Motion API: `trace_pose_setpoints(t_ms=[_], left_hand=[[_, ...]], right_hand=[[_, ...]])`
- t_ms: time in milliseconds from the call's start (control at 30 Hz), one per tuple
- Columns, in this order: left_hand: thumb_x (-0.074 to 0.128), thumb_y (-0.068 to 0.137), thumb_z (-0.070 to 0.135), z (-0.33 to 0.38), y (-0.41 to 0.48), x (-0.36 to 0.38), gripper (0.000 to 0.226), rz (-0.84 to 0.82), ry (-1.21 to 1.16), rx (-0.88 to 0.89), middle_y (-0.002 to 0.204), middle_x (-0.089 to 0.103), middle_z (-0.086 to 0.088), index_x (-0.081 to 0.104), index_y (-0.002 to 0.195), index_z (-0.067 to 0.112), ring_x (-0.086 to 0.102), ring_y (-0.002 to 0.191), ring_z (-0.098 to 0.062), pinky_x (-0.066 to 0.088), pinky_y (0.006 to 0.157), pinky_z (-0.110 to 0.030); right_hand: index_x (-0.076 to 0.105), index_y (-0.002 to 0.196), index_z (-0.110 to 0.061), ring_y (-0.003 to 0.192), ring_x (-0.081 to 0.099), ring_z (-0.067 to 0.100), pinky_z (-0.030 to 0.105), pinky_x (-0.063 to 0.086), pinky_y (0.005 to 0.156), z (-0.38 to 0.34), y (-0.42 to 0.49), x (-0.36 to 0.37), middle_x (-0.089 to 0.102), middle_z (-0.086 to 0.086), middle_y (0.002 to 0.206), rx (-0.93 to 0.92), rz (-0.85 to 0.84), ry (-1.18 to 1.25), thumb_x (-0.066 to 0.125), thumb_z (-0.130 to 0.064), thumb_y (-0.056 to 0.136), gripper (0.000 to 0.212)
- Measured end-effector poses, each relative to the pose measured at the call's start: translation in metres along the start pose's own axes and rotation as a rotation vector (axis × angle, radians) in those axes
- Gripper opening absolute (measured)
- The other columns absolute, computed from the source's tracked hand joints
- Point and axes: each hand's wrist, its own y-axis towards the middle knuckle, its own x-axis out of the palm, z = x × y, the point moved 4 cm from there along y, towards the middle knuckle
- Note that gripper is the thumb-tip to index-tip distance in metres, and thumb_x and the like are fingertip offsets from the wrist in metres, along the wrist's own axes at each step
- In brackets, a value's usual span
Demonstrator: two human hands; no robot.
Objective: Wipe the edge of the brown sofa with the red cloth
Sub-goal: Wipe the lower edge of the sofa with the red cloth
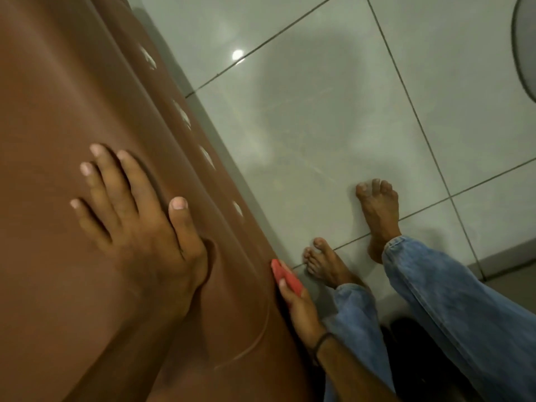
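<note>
The brown sofa (66, 82) fills the left half of the head view, its smooth leather-like top sloping down to a side edge with a row of pale studs. My left hand (136, 224) lies flat on the sofa top, fingers spread, holding nothing. My right hand (298, 306) is lower, at the sofa's side edge, and grips the red cloth (287, 275). The cloth is pressed against the edge, just below the lowest stud. Only a small folded part of the cloth shows above my fingers.
Glossy pale tiled floor (333, 111) lies right of the sofa. My bare feet (377, 210) and blue jeans legs (452, 300) stand close beside the sofa edge. A dark round object (525, 44) sits at the top right corner.
</note>
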Motion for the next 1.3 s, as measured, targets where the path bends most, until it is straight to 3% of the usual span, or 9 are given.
trace_pose_setpoints(t_ms=[167,267,367,433,600,767,1000,1200,1300], left_hand=[[0.022,0.109,0.041,0.000,-0.001,0.005,0.070,-0.016,-0.007,0.009,0.179,0.013,-0.016,0.016,0.169,0.007,0.009,0.167,-0.031,0.007,0.134,-0.056],[0.026,0.109,0.040,-0.004,-0.001,0.006,0.069,-0.031,0.025,0.023,0.179,0.012,-0.017,0.015,0.169,0.007,0.008,0.167,-0.031,0.009,0.134,-0.057],[0.028,0.109,0.038,-0.001,-0.002,0.004,0.069,-0.038,0.043,0.034,0.179,0.011,-0.017,0.015,0.169,0.006,0.009,0.167,-0.033,0.013,0.133,-0.060],[0.029,0.109,0.037,-0.001,-0.002,0.004,0.070,-0.048,0.066,0.028,0.179,0.010,-0.017,0.014,0.170,0.006,0.009,0.167,-0.033,0.014,0.133,-0.060],[0.032,0.107,0.036,-0.001,-0.002,0.005,0.071,-0.037,0.066,0.036,0.179,0.012,-0.017,0.017,0.169,0.005,0.011,0.166,-0.034,0.015,0.132,-0.061],[0.036,0.104,0.035,-0.001,-0.001,0.003,0.074,-0.084,0.083,0.029,0.178,0.012,-0.019,0.018,0.168,0.002,0.014,0.165,-0.038,0.017,0.131,-0.063],[0.039,0.101,0.033,-0.001,0.001,0.005,0.076,-0.121,0.087,0.016,0.177,0.012,-0.022,0.022,0.166,-0.002,0.015,0.164,-0.042,0.019,0.128,-0.068],[0.034,0.103,0.036,-0.002,-0.001,0.009,0.075,-0.111,0.098,0.010,0.176,0.011,-0.020,0.022,0.166,-0.001,0.015,0.165,-0.040,0.020,0.128,-0.067],[0.033,0.103,0.037,-0.002,0.000,0.009,0.075,-0.121,0.087,0.012,0.176,0.009,-0.018,0.021,0.167,0.000,0.014,0.165,-0.040,0.018,0.129,-0.067]], right_hand=[[0.048,0.136,-0.018,0.109,0.060,0.036,0.047,0.054,0.086,-0.026,0.008,0.016,0.054,0.014,0.122,0.220,-0.012,0.128,0.070,-0.033,0.086,0.057],[0.053,0.154,-0.035,0.161,0.037,0.020,0.038,0.033,0.125,-0.168,-0.095,-0.040,0.048,-0.002,0.166,0.000,-0.335,0.978,0.047,-0.043,0.101,0.054],[0.056,0.151,-0.049,0.165,0.021,-0.002,0.037,0.012,0.138,-0.244,-0.205,-0.069,0.040,-0.023,0.172,-0.161,-0.498,1.462,0.056,-0.058,0.098,0.054],[0.065,0.142,-0.048,0.163,0.032,0.004,0.045,0.020,0.139,-0.223,-0.192,-0.041,0.047,-0.018,0.169,0.129,-0.525,1.599,0.070,-0.069,0.085,0.061],[0.058,0.152,-0.026,0.162,0.038,0.024,0.043,0.026,0.136,-0.281,-0.092,-0.060,0.048,0.000,0.170,0.217,-0.619,1.694,0.055,-0.031,0.109,0.043],[0.052,0.157,-0.040,0.167,0.014,0.000,0.032,0.008,0.135,-0.291,-0.106,-0.097,0.033,-0.020,0.176,-0.143,-0.444,1.532,0.051,-0.050,0.102,0.056],[0.070,0.129,-0.048,0.156,0.046,0.018,0.050,0.026,0.136,-0.258,-0.104,-0.038,0.053,-0.004,0.166,0.348,-0.684,1.672,0.065,-0.049,0.100,0.030],[0.050,0.157,-0.040,0.166,0.017,0.000,0.028,0.011,0.136,-0.309,-0.068,-0.099,0.034,-0.019,0.175,-0.137,-0.488,1.574,0.050,-0.040,0.108,0.049],[0.053,0.154,-0.047,0.165,0.021,-0.004,0.034,0.013,0.138,-0.258,-0.147,-0.079,0.036,-0.026,0.173,-0.042,-0.513,1.593,0.054,-0.052,0.102,0.052]])
